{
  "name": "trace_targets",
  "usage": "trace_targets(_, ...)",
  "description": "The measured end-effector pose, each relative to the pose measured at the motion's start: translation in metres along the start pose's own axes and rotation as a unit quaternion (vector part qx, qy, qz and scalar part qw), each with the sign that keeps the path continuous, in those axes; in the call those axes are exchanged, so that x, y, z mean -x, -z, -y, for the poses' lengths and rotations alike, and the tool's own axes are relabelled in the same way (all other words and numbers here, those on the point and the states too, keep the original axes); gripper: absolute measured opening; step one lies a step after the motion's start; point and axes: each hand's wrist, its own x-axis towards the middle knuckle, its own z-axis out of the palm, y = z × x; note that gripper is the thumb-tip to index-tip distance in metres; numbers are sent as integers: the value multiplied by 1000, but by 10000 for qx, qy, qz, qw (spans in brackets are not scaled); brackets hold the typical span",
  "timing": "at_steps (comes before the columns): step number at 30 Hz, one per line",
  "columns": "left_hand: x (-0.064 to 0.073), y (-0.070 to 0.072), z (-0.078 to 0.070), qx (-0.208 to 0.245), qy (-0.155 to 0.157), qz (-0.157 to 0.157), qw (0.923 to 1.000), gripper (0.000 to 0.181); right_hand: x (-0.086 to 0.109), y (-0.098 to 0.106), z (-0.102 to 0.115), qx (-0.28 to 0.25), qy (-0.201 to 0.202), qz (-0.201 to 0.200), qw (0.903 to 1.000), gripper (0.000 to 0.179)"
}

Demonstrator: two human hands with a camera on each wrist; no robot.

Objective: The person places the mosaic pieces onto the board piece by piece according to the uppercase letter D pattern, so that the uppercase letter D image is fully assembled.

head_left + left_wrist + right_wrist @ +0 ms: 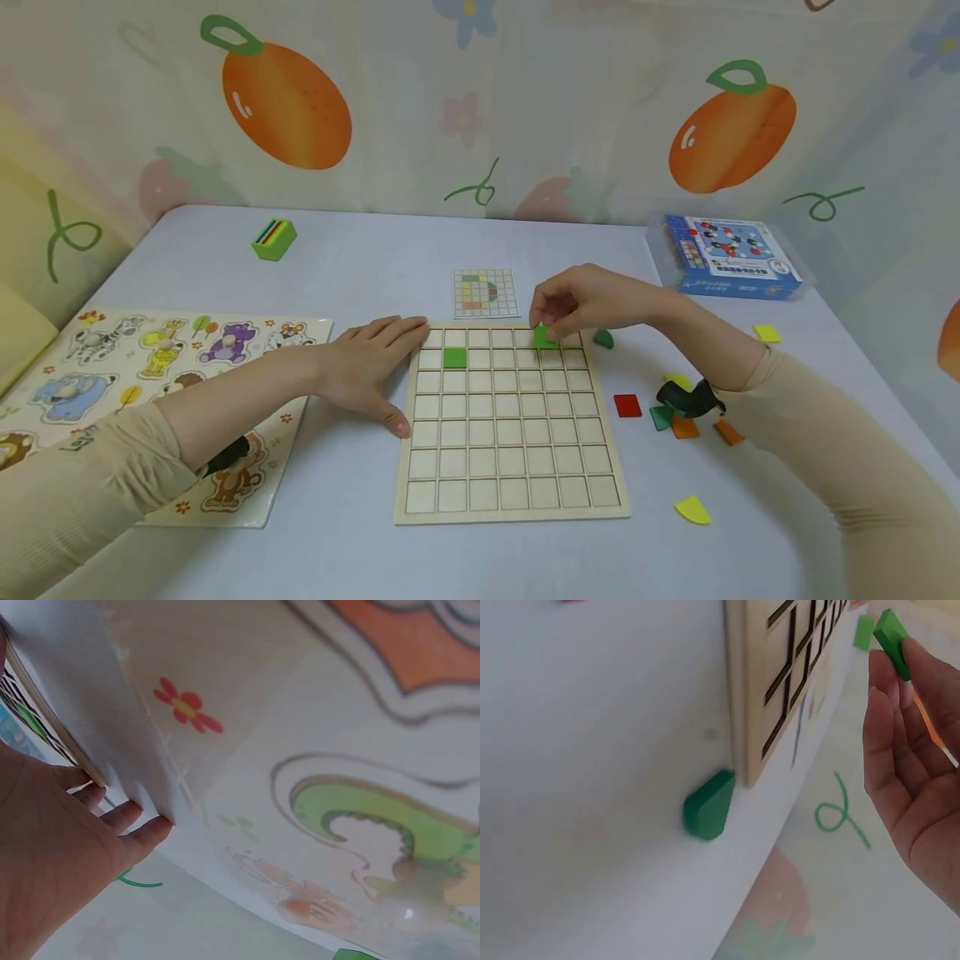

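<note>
Flat, bright green square tile [546, 338] in clamped fingers [880, 735] of the right hand [588, 297], left hand [360, 364] with fingers apart

"What's at the centre of the head view?"
"A pale wooden board [512, 431], lying flat, its square cells seven by seven with raised dividers. The left hand [371, 362] is spread at its left edge."
"Anything in the cells?"
"One flat green square [454, 358], second row down, second column from the left."
"And the right hand [592, 298]?"
"Pinching another green tile [544, 338] over the board's upper right; the right wrist view shows it tilted, at upper right."
</note>
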Motion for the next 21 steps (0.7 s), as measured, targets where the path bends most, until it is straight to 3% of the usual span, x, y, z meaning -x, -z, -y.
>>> trace_targets(13, -2, -1, 0, -51, 28, -15, 10000, 129, -33, -12, 25, -201, 338, -111, 9992, 11)
trace_targets(21, -2, 0, 1, -66, 14, -35, 10000, 129, -51, -19, 36, -181, 341, -281, 9989, 11)
